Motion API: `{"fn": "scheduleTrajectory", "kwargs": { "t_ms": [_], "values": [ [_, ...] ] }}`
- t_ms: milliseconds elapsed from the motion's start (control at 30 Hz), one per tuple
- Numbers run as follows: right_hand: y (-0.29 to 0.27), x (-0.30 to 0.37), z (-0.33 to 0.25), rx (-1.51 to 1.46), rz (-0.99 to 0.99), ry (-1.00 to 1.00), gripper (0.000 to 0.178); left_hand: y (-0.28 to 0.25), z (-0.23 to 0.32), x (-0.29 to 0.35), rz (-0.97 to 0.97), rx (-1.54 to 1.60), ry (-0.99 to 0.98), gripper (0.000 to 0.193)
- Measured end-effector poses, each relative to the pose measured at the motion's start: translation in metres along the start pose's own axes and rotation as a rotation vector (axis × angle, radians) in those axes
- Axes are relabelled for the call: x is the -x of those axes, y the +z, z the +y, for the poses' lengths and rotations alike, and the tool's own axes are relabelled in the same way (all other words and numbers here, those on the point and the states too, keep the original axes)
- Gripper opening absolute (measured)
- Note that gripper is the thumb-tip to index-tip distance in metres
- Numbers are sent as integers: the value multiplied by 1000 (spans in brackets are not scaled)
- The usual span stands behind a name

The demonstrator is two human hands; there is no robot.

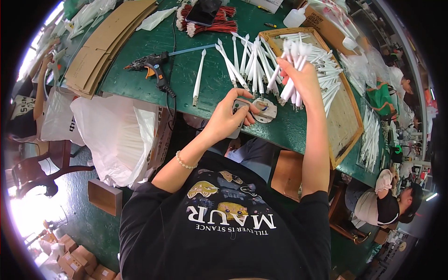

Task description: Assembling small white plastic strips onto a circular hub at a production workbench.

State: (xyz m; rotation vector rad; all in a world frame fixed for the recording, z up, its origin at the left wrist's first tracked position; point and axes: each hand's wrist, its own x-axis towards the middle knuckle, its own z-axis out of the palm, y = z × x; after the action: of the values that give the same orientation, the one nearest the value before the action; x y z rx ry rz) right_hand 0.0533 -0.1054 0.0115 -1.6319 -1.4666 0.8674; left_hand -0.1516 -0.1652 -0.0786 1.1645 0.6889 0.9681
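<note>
My right hand [301,77] is closed round a bunch of white candle-shaped sticks [290,58] with flame-shaped tips, held above a wooden-framed tray [347,135]. My left hand [231,112] is closed on a flat grey device [238,106] with dark round spots, like a phone, at the table's near edge. Next to its fingertips lies a round white disc [265,112] with a small metal part on it. More white candle sticks [252,63] lie spread on the green table between my hands, and one single candle stick [199,77] rests apart on the left.
A glue gun [154,65] with a blue stick lies left, near stacked cardboard [105,42]. Behind are red wire bundles [212,24] under a dark phone [203,11], and a white bottle [295,17]. A plastic-lined box [116,135] stands left; a co-worker [385,200] sits right.
</note>
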Motion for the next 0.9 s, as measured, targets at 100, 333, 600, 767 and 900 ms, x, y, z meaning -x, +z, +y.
{"fn": "scheduleTrajectory", "kwargs": {
  "t_ms": [100,333,600,767,900],
  "values": [
    [-3,-10,15,114,-70,6,27,0,1,0,0,23,-13,24],
    [-25,19,30,-271,-53,32,25,0,4,2,-3,-5,-12,24],
    [-30,67,61,-527,70,-134,20,1,3,1,-12,-20,-1,24],
    [-28,74,72,-524,282,-163,18,1,2,2,-12,-23,6,23],
    [-25,76,76,-478,429,-199,17,2,2,2,-14,-15,4,23]
  ]
}}
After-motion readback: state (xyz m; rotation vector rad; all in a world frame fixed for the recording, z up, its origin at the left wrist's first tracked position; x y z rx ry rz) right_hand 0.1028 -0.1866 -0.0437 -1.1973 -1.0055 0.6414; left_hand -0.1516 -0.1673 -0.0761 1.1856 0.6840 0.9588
